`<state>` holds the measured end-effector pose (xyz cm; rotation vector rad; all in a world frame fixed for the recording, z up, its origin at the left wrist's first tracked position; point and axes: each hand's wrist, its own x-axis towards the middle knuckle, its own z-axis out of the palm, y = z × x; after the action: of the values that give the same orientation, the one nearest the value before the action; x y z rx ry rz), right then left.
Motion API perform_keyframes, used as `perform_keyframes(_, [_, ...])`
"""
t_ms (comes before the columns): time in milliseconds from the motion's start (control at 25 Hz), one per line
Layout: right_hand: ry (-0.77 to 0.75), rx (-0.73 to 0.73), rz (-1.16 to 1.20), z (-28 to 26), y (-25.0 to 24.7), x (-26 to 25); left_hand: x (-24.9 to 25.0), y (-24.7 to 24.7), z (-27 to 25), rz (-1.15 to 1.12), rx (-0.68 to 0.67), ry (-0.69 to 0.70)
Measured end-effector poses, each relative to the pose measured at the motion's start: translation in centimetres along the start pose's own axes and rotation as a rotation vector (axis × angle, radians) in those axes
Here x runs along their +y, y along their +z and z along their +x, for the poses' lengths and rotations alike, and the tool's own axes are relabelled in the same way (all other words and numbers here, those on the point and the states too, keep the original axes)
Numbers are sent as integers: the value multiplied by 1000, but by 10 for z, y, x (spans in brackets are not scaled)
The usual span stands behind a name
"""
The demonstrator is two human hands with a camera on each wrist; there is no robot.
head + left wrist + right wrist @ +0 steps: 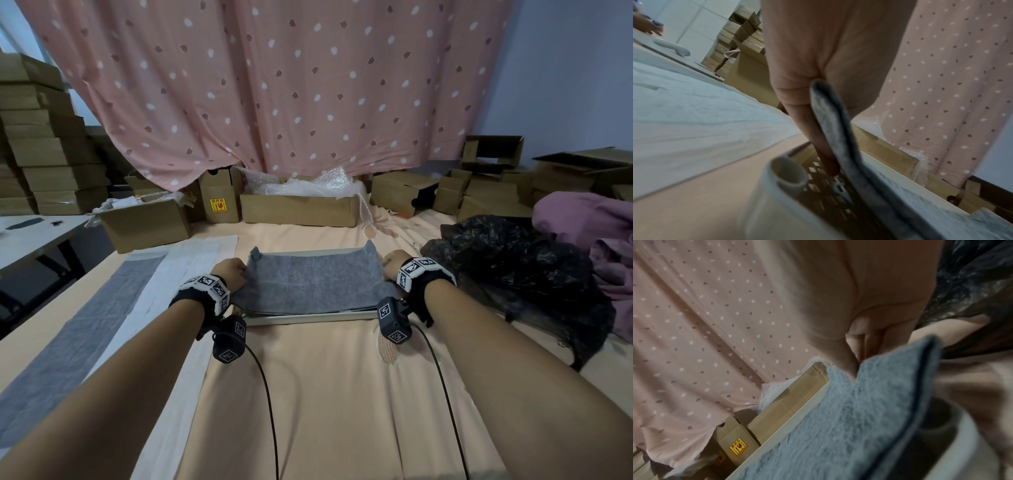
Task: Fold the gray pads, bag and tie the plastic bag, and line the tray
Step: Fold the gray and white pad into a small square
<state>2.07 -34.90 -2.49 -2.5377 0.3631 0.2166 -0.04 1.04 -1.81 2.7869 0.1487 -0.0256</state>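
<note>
A gray felt pad (313, 279) lies spread over a white tray (308, 319) in the middle of the bed. My left hand (231, 275) pinches the pad's left edge (830, 123) between thumb and fingers. My right hand (394, 263) pinches the pad's right edge (900, 369) the same way. The pad's far corners curl upward. The left wrist view shows the tray's perforated floor (828, 191) under the lifted pad edge. A crumpled black plastic bag (507, 274) lies just right of the tray.
A long gray pad on white backing (85, 329) stretches along the left of the bed. Open cardboard boxes (298, 205) with bubble wrap line the far edge under a pink spotted curtain (274, 85). Purple cloth (589, 222) is heaped at the right. A white table (34, 233) stands at the left.
</note>
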Motion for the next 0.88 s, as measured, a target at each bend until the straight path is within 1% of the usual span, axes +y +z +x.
perform_keyframes(80, [-60,36,120,-43,-7,-9,-5,-1,-2,-94,40,6])
perform_keyframes(120, [-53,31,160,-57,-9,-10,-8,-2,-3,-154,67,11])
perform_keyframes(240, [-88,48,248,-63,-14,-5,-13,-8,-9,-315,130,41])
perform_keyframes(360, [-79,46,324,-58,-19,0,-13,-15,-21,-530,149,38])
perform_keyframes(520, [-94,74,446,-75,-27,4,-13,-22,-39,-760,138,27])
perform_keyframes(680, [-106,85,589,-101,-34,12,-7,-33,-73,-960,98,31])
perform_keyframes(800, [-88,20,794,-125,-28,28,-7,-39,-114,-1109,60,43])
perform_keyframes(880, [-104,-1,831,-146,-18,45,-12,-33,-142,-1166,36,52])
